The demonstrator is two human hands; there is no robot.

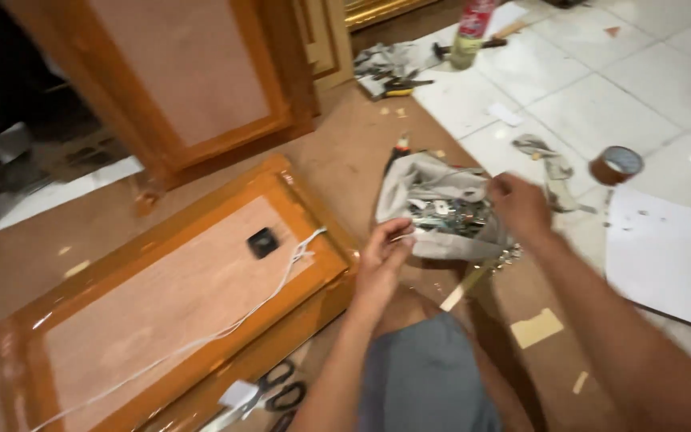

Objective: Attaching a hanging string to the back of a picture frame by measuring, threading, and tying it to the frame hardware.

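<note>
Grey cloth bag (433,188) lies open on the brown board floor (337,152), just ahead of your knee (429,376), and both your hands are at it. Your right hand (519,206) pinches the bag's right rim, fingers closed on the cloth, holding the mouth wide. Your left hand (381,254) sits at the bag's lower left edge, fingers curled loosely near the opening, touching the cloth; can't tell if it grips anything small. Inside the bag: a heap of small shiny metal hardware (453,214), some bits spilled just beside the bag at lower right. A pale wood strip (461,290) lies under the bag's near edge.

Left of your left hand, a glossy orange frame (161,320) lies flat, back panel up, with a small black fitting (263,242) on it and a white cord (225,328) running across. Black scissors (281,388) lie at the frame's near edge. A second frame (185,80) leans upright behind.

Right of your right hand, on white tiles (601,112): a grey rag (549,160), a brown tape roll (616,165), a white sheet (659,252). Far up, well apart: a spray can (472,32) and another cloth with tools (389,68)
</note>
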